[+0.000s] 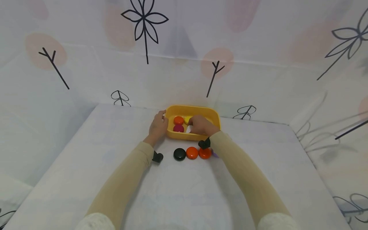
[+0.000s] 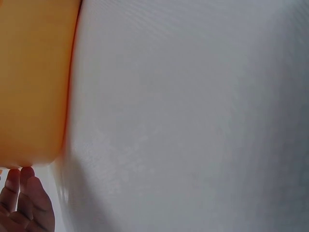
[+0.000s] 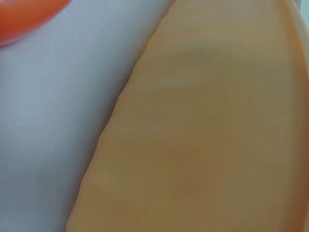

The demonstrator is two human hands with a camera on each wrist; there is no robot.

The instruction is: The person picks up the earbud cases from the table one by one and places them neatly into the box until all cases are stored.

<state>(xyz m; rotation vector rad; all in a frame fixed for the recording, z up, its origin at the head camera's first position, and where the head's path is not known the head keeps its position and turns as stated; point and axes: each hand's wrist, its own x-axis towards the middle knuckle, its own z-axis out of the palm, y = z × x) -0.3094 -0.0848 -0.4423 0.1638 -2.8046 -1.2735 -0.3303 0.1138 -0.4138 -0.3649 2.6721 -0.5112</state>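
A yellow plastic bin (image 1: 188, 136) stands at the back of the white table. My left hand (image 1: 158, 124) is at its left end, fingertips touching the outer wall, as the left wrist view also shows. Over the rim, my right hand (image 1: 200, 124) reaches down inside with bent fingers. Right at its fingertips are a white piece (image 1: 188, 128) and a yellow piece (image 1: 187, 120), both partly covered. I cannot tell whether the fingers grip the white one. An orange round piece (image 1: 178, 120) and a dark pink one (image 1: 178, 128) lie in the bin's left part.
In front of the bin, round glossy pieces form a row: black (image 1: 179, 154), orange (image 1: 192, 153), orange-red (image 1: 205, 153) and purple (image 1: 215, 154), the last partly behind my right sleeve (image 1: 238, 166). A patterned cloth (image 1: 178, 80) hangs behind the table.
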